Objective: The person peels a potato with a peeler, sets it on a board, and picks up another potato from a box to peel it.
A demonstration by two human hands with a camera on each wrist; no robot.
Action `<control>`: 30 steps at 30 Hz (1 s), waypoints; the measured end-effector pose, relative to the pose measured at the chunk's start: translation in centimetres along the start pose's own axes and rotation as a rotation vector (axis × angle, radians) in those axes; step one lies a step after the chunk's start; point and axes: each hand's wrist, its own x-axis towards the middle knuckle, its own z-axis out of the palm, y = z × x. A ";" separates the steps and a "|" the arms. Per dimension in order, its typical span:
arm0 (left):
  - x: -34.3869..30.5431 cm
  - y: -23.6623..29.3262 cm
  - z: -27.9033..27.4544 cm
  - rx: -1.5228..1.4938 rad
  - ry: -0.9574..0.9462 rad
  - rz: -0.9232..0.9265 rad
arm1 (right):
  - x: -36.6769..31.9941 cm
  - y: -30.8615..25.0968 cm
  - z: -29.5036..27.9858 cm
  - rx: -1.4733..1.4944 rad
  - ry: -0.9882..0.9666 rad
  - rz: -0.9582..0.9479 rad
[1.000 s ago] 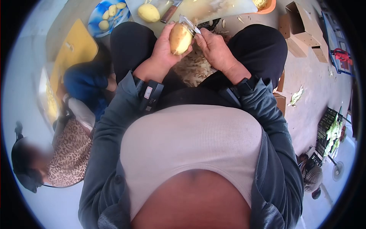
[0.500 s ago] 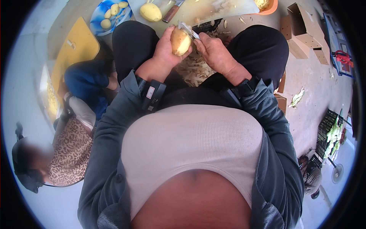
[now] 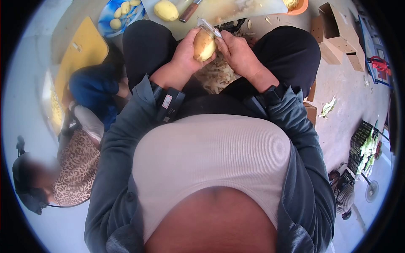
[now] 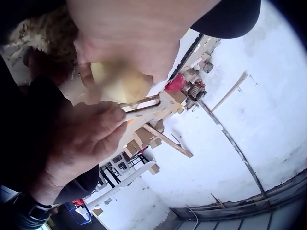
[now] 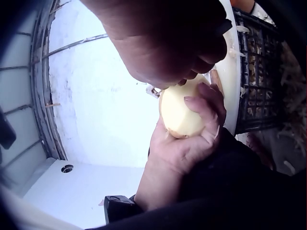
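Observation:
In the head view my left hand [image 3: 184, 57] holds a partly peeled potato [image 3: 204, 47] above the lap. Brown skin remains on some of its surface, and pale flesh shows elsewhere. My right hand [image 3: 241, 54] grips a peeler [image 3: 209, 28], whose head lies across the potato's far end. From the left wrist, the peeler [image 4: 144, 110] extends from the right hand's fingers close beside the potato [image 4: 122, 85]. The right wrist view shows the left fingers and palm wrapped round the potato's pale side [image 5: 182, 112], while the right hand [image 5: 163, 48] covers most of the peeler.
A large peeled potato [image 3: 166, 10] and a wooden-handled knife [image 3: 190, 11] lie on the cutting board [image 3: 236, 10]. Left of it is a blue-and-white basin [image 3: 105, 25] with potatoes. Peelings [image 3: 215, 78] lie between the knees. Cardboard boxes [image 3: 335, 33] stand right; another person [image 3: 78, 168] sits left.
The peeler came down along the potato toward me, then went back to its far end. The left hand keeps its hold while the potato shifts slightly to the right.

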 end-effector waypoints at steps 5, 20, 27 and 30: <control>-0.1 -0.2 0.0 -0.021 0.064 -0.005 | -0.5 0.2 0.4 0.005 -0.049 0.015; 1.7 1.0 -1.1 -0.313 -0.122 0.043 | -1.6 -0.5 1.1 0.039 -0.225 -0.082; 0.7 2.2 -0.6 -0.357 -0.283 0.047 | -1.2 -0.1 -0.2 0.331 -0.262 -0.114; -0.6 1.9 0.5 -0.157 -0.091 0.210 | -1.0 -0.7 -1.6 0.751 -0.192 0.177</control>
